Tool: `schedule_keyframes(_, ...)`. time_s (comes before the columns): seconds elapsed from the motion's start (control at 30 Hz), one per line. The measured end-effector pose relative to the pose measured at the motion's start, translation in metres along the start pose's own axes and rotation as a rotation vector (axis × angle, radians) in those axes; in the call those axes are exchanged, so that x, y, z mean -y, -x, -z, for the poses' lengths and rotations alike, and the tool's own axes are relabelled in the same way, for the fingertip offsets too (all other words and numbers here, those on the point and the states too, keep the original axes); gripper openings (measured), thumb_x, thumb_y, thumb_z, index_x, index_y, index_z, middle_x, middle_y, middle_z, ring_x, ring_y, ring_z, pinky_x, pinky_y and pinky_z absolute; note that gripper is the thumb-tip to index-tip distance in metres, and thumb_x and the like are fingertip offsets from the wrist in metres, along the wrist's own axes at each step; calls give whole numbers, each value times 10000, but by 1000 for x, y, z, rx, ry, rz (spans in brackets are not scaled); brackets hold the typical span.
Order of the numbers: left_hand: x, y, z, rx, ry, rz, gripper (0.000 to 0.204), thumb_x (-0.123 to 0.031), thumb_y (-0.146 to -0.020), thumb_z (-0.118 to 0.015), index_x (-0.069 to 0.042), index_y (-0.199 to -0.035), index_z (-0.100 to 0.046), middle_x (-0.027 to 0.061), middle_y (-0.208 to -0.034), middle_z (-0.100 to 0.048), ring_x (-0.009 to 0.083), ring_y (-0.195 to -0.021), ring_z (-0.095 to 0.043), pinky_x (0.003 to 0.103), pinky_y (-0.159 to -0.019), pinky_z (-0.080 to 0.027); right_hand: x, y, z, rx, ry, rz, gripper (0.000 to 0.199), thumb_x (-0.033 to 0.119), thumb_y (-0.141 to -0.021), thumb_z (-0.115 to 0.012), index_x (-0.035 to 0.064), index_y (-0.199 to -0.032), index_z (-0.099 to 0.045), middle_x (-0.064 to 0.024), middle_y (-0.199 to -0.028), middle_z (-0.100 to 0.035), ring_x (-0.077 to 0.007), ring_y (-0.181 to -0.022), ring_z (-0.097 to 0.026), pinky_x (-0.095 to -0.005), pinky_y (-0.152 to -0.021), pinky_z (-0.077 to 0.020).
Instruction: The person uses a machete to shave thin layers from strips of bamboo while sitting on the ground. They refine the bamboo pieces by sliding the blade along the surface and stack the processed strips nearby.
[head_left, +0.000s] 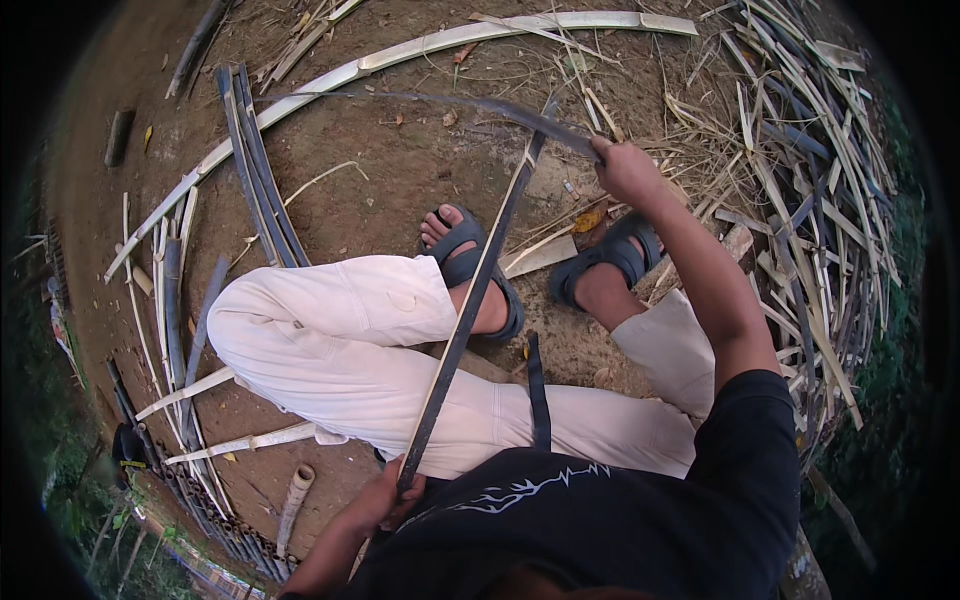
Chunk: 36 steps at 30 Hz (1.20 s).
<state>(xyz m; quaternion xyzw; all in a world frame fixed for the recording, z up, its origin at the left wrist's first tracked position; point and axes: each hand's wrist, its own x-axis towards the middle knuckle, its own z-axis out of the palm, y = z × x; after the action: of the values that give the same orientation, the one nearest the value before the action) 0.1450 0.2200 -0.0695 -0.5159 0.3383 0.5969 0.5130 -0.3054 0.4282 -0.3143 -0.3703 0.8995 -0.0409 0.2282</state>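
While the left hand [378,502] is closed round the near part of a long dark strip [480,285], close beside the black shirt [640,520], the right hand [632,175], at arm's length, grips the end of a thinner dark strip [568,137]. The long strip slants up from the left hand across the pale trousers [350,400], a light line showing along its left edge, and its far end comes just left of the right hand. There it crosses the thinner strip, which runs leftward from the right hand and tapers; whether the two touch, I cannot tell. Between the hands, the long strip passes in view over one sandal [508,300]; the other sandal [618,258] is below the right hand. Open brown soil [400,160] spreads left of the right hand, out to a pale bamboo strip [420,46] arcing beyond both hands. A bundle of dark strips [262,185], well beyond the left hand, crosses that arc. Right of the right hand, a heaped pile of strips [800,180] edges the room. Left of the left hand lie a short bamboo tube [294,505] and, farther out, a row of dark poles [225,525]
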Motion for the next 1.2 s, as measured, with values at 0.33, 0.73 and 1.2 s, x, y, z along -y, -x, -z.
schedule_keyframes(0.33, -2, -1, 10, 103, 18, 1, 542, -512, -1035, -188, -138, -695, -384, -25, -457, -295, 80, -337, -223, 235, -308, -195, -40, -33, -24, -51, -108, -256, 323, 147, -857, -565, 87, -1161, -653, -232, -914, -698, -413, -881, -682, -508, -799, -551)
schedule_keyframes(0.73, 16, 2, 24, 105, 217, -199, 528, -568, -1016, -403, -85, -831, -513, 1, -654, -459, 102, -462, -462, 234, -418, -389, 16, 51, -15, 50, -88, -34, 635, 185, -803, -692, 94, -1401, -495, -216, -971, -674, -407, -831, -681, -496, -742, -554)
schedule_keyframes(1.2, 16, 2, 26, 419, 603, -214, 593, -495, -1025, -423, -5, -702, -507, 61, -627, -426, 136, -353, -405, 271, -297, -320, 49, 72, -11, -68, -173, 234, 451, 143, -841, -628, 94, -1274, -512, -213, -839, -673, -414, -746, -676, -516, -643, -543)
